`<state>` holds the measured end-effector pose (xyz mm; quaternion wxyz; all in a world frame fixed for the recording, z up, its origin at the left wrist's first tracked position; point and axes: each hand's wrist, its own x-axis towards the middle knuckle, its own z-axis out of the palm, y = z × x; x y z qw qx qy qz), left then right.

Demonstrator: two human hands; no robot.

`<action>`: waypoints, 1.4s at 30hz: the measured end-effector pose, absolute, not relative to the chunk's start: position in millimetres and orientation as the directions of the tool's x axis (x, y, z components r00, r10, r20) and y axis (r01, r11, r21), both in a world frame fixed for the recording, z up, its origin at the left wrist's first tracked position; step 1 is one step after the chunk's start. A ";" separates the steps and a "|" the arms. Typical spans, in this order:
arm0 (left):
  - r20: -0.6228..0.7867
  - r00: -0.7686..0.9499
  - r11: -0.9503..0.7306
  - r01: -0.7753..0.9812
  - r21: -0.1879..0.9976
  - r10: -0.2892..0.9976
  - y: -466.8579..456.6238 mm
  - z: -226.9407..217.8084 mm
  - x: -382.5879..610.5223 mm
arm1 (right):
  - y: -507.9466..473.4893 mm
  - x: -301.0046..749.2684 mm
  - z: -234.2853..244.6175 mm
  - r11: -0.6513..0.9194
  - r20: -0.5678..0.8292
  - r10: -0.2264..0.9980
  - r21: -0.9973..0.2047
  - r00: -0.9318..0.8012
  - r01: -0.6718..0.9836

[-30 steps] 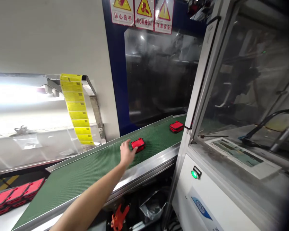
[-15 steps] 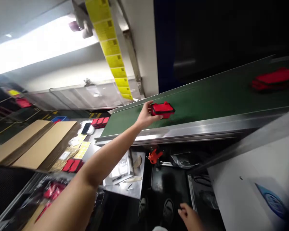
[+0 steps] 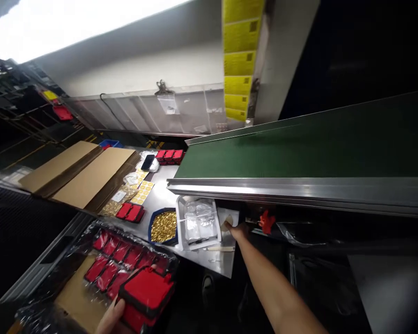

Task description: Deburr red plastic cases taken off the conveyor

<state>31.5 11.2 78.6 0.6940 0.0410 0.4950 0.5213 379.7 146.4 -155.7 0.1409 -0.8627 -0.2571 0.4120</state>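
Left hand (image 3: 111, 319), cut off by the frame edge, grips a red padded case (image 3: 146, 292) over plastic-wrapped red cases (image 3: 125, 262), beside the brushed-steel tabletop (image 3: 160, 197). Right hand (image 3: 238, 230) lies at the tabletop's edge, grip unclear, near a white plastic tray (image 3: 197, 222).

Two bare hands showed: the left hand (image 3: 109, 320) held one red zippered case (image 3: 146, 292), and the right hand (image 3: 238, 230) held nothing visible. Three more red cases (image 3: 169, 156) stood in a row, two others (image 3: 130, 212) lay together, and about nine, too overlapped to count exactly, sat under clear plastic film (image 3: 132, 260). There were two flat brown cardboard sheets (image 3: 94, 176), one black smartphone (image 3: 147, 162), one blue-rimmed tray of brass parts (image 3: 163, 226) and one white plastic tray (image 3: 197, 222).
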 end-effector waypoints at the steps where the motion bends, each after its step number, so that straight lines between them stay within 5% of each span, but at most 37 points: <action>1: -0.603 -0.004 0.407 -0.734 0.543 0.798 4.4 71.8 20.2 | 149.0 378.5 -153.8 -0.839 -0.650 0.543 -0.437 0.531 0.324; 6: -0.240 0.130 0.238 -0.826 0.510 0.962 9.8 60.3 -13.1 | 124.8 381.4 -134.2 -0.823 -0.623 0.565 -0.478 0.542 0.308; 12: -0.359 0.336 0.438 -0.862 0.256 0.871 38.7 76.5 -31.7 | 51.3 332.9 -63.7 -0.691 -0.536 0.676 -0.699 0.505 0.184; 15: -0.279 0.421 0.483 -0.848 0.216 0.863 44.7 80.6 -31.7 | 32.4 272.4 8.6 -0.500 -0.443 0.822 -0.863 0.357 0.081; 18: -0.279 0.472 0.535 -0.816 0.220 0.836 47.1 82.3 -25.3 | 31.2 214.3 80.3 -0.232 -0.224 0.972 -0.960 0.067 0.156; 21: -0.327 0.500 0.571 -0.803 0.173 0.802 44.2 84.8 -15.8 | 35.7 181.1 123.8 0.155 0.096 0.961 -0.963 -0.261 0.219; 23: -0.343 0.506 0.577 -0.803 0.146 0.791 39.8 87.2 -9.9 | 37.4 174.1 134.5 0.263 0.172 0.918 -0.938 -0.357 0.224; 33: -0.383 0.430 0.517 -0.841 0.160 0.818 20.7 93.1 5.9 | 32.4 193.9 132.3 0.300 0.166 0.874 -0.924 -0.456 0.238; 42: -0.358 0.250 0.385 -0.842 0.379 0.900 16.5 101.5 16.0 | 29.1 201.5 127.2 0.306 0.167 0.857 -0.927 -0.487 0.219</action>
